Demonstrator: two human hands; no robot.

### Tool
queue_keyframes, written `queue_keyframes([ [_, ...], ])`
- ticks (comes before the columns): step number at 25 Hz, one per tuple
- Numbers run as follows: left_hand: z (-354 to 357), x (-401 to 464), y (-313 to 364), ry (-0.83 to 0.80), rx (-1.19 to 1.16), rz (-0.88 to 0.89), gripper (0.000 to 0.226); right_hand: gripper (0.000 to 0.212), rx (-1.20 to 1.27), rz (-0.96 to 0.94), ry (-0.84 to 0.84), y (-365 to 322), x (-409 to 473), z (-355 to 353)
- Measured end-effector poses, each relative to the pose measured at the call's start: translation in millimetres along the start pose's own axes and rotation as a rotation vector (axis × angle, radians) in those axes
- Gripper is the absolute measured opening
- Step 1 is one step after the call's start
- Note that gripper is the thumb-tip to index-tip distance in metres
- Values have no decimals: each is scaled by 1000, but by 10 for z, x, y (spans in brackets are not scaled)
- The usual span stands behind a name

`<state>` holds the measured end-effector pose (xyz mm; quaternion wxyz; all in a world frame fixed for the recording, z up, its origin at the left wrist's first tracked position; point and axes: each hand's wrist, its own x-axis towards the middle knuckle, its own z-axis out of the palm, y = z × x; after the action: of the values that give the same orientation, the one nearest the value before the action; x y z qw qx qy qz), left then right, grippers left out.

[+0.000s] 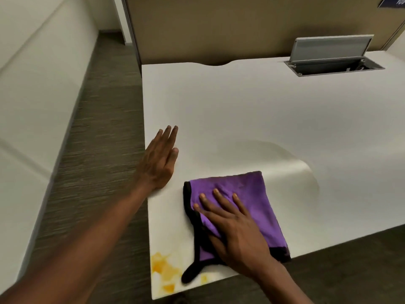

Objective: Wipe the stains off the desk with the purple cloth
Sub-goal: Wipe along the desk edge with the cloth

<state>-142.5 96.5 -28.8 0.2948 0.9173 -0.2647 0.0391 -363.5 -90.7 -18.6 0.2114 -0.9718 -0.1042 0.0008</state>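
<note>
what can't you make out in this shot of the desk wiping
Head view only:
- Desk surface under the purple cloth: hidden by the cloth and the right hand, so any stain there is unseen.
- Inside of the open cable box: too dark and small.
- Blue sign: cut off by the top edge, text unreadable.
- Floor by the left hand: blurred.

Left hand [161, 157] flat, fingers together; right hand [235, 224] flat, fingers splayed

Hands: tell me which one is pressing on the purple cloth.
The right hand, flat on the purple cloth; the left hand rests on the bare desk.
</note>
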Motion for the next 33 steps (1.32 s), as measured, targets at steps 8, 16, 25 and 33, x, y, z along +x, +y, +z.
queue_keyframes([
  [8,-50,-13,114,6,32,-42,55,54,-119,247,35,-23,831,-74],
  [16,-104,-25,94,-53,17,-43,60,55,-23,-75,-73,-289,-283,53],
  [25,-74,-5,52,-70,-9,86,66,55,-80,202,55,-514,357,107],
  [33,-59,-250,-35,-209,178,273,67,58,48,56,-79,-371,-240,-27],
])
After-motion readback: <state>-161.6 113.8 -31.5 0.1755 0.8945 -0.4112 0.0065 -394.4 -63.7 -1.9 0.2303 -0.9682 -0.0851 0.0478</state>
